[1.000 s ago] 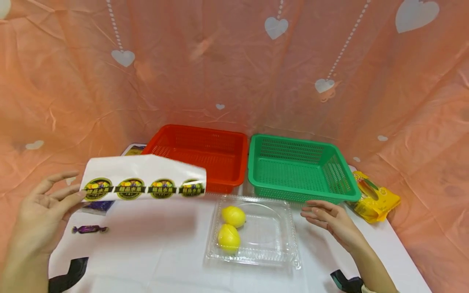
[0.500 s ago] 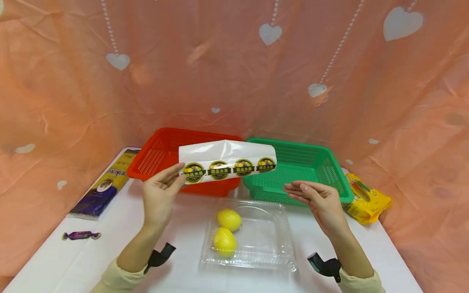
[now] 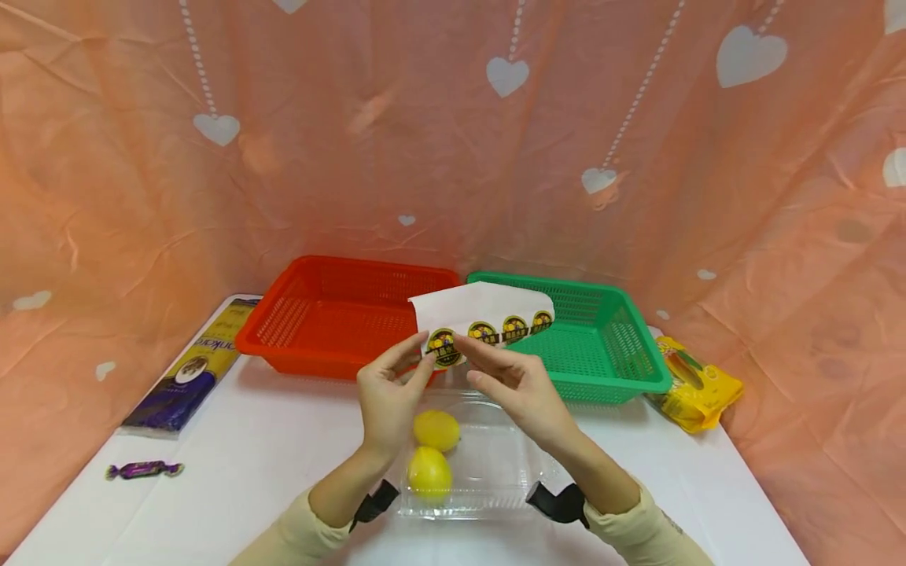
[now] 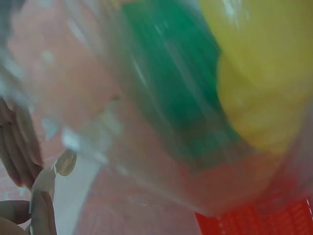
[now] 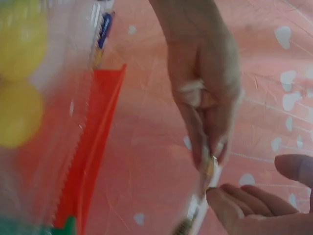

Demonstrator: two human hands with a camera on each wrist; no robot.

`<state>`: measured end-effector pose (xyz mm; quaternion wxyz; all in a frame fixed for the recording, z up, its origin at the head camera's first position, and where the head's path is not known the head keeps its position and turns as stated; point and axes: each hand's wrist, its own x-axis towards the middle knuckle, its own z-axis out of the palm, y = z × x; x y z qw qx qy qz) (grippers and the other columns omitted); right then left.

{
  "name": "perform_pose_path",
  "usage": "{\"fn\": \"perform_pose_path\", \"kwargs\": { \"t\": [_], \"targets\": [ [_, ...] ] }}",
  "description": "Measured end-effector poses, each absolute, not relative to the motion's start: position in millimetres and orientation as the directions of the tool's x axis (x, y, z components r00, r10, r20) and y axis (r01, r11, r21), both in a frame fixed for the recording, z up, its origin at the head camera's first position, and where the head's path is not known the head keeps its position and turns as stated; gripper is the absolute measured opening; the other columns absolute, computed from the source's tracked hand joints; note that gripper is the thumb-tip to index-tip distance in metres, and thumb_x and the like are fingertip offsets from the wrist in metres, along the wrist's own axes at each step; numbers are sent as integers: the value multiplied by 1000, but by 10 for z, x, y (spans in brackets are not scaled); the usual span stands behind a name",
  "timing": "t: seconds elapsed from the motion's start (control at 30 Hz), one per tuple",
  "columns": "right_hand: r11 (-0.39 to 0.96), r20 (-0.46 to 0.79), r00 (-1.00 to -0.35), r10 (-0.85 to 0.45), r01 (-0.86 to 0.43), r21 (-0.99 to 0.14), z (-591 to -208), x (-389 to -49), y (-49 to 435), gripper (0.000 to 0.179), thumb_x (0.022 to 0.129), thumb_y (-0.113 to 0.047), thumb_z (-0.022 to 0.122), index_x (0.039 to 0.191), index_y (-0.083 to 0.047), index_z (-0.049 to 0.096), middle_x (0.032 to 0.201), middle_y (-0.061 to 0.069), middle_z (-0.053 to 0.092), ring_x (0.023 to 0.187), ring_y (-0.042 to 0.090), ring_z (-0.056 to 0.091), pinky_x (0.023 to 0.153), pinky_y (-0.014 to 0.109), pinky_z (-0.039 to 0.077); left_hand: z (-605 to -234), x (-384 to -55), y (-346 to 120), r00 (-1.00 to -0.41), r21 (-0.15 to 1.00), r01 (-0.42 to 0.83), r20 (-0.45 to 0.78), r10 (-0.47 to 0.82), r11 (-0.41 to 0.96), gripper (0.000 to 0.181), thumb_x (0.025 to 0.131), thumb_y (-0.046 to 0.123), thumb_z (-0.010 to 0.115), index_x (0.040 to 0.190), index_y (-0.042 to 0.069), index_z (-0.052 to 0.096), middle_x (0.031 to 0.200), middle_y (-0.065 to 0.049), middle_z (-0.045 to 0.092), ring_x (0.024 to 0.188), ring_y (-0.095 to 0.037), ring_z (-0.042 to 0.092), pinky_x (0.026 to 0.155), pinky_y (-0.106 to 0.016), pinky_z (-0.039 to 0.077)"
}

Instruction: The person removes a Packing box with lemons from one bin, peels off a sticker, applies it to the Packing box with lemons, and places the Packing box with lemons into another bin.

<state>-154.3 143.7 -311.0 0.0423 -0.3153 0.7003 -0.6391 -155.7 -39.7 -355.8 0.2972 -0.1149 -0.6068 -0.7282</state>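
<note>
A white strip of round fruit stickers [image 3: 488, 306] hangs over the baskets, pinched at its near left end between my left hand's [image 3: 385, 397] thumb and fingers. My right hand [image 3: 527, 393] reaches in from the right, its index fingertip at the first sticker and its thumb held apart. That gap between thumb and fingers also shows in the right wrist view, where the left hand [image 5: 205, 73] grips the strip. Below both hands lies a clear plastic box [image 3: 495, 472] with two lemons [image 3: 429, 472] along its left side. Forearms partly cover the box.
A red basket [image 3: 283, 358] and a green basket [image 3: 637, 369] stand side by side at the back. On the left lie a purple and gold packet [image 3: 177, 377] and a purple wrapped candy [image 3: 145, 470]. A yellow bag [image 3: 708, 389] sits at the right edge.
My left hand has carried the sticker strip from the far left to the middle. My right hand has moved left to meet the strip's near end.
</note>
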Motion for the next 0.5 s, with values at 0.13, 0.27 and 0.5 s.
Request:
{"fn": "perform_pose_path", "kwargs": {
  "t": [0.13, 0.27, 0.5],
  "targets": [
    [-37, 355, -802, -480, -386, -922, -3171, -1511, 1375, 47, 95, 2, 62, 141, 4, 52, 145, 15, 52, 135, 27, 47, 105, 29, 44, -3585, -1489, -377, -810, 799, 579, 539, -231, -164, 30, 82, -16, 70, 112, -14, 67, 104, -30, 66, 87, -14, 71, 74, -27, 59],
    [-46, 396, -787, -473, -427, -903, -3213, -1495, 1356, 46, 93, 4, 65, 138, 5, 54, 142, 16, 55, 134, 26, 49, 104, 32, 45, -3594, -1447, -402, -819, 790, 574, 553, -153, -216, 31, 83, -16, 70, 114, -14, 65, 107, -30, 65, 92, -20, 72, 77, -33, 59],
    [20, 498, -776, -386, -547, -837, -3269, -1522, 1332, 41, 88, 9, 69, 128, 7, 63, 130, 17, 63, 124, 24, 58, 98, 34, 50, -3570, -1435, -405, -821, 784, 565, 566, -75, -258, 36, 82, -18, 69, 117, -14, 62, 107, -24, 64, 91, -19, 69, 78, -33, 59]
  ]
}}
